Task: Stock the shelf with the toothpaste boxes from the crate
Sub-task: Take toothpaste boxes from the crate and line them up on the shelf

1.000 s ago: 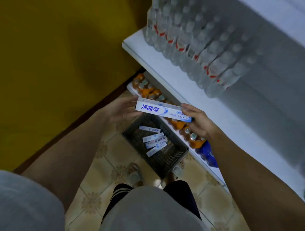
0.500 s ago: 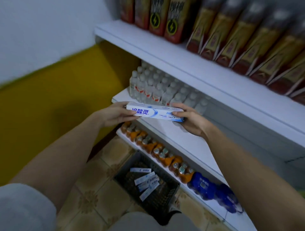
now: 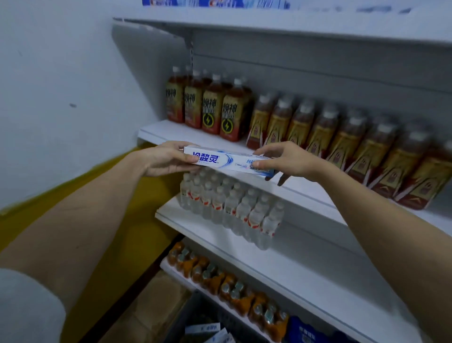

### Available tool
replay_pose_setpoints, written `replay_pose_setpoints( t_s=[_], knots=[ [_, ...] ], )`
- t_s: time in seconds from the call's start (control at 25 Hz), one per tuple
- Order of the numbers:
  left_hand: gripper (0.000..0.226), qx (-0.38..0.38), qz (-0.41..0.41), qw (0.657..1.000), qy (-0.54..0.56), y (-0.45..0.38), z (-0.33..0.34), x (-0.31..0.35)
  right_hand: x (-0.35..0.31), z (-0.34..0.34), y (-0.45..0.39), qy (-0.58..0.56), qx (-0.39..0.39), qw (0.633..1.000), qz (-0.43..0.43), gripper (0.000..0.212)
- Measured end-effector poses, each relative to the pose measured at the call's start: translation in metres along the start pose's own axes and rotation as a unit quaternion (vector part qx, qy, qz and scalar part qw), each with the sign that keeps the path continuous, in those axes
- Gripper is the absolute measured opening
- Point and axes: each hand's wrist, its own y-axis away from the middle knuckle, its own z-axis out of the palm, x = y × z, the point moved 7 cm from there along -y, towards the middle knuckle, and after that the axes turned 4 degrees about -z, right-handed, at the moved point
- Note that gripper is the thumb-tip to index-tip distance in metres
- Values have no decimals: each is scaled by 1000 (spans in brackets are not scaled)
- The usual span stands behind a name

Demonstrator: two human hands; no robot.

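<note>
A long white and blue toothpaste box (image 3: 227,162) is held level in the air in front of the shelf of tea bottles. My left hand (image 3: 163,159) grips its left end and my right hand (image 3: 288,161) pinches its right end. At the bottom edge of the view the dark crate (image 3: 195,315) sits on the floor with more toothpaste boxes (image 3: 205,330) lying in it. On the top shelf (image 3: 269,24) a row of blue and white boxes (image 3: 215,3) is just visible.
Brown tea bottles (image 3: 318,127) fill the shelf behind the held box. Clear water bottles (image 3: 232,208) stand on the shelf below, orange drink bottles (image 3: 220,276) on the lowest one. A white and yellow wall (image 3: 61,122) lies to the left.
Both hands have lifted the toothpaste box from above the crate up past the water shelf to the tea-bottle shelf. The view has tilted upward, and the top shelf has come into sight.
</note>
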Motion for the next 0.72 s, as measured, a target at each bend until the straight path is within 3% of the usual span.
replay_pose_setpoints(
  t_s=[0.24, 0.4, 0.52, 0.6, 0.72],
  knots=[
    [63, -4, 57, 983, -174, 31, 31, 123, -103, -90, 20, 145, 84, 982, -89, 43],
    [90, 14, 139, 953, -269, 60, 61, 219, -153, -151, 50, 154, 157, 968, -124, 44],
    [96, 14, 198, 938, -285, 66, 94, 274, -168, -197, 73, 137, 202, 962, -124, 45],
    [85, 17, 221, 922, -318, 60, 124, 295, -171, -229, 93, 154, 228, 954, -116, 44],
    [46, 33, 255, 890, -376, 44, 172, 313, -164, -277, 121, 176, 264, 943, -101, 41]
  ],
)
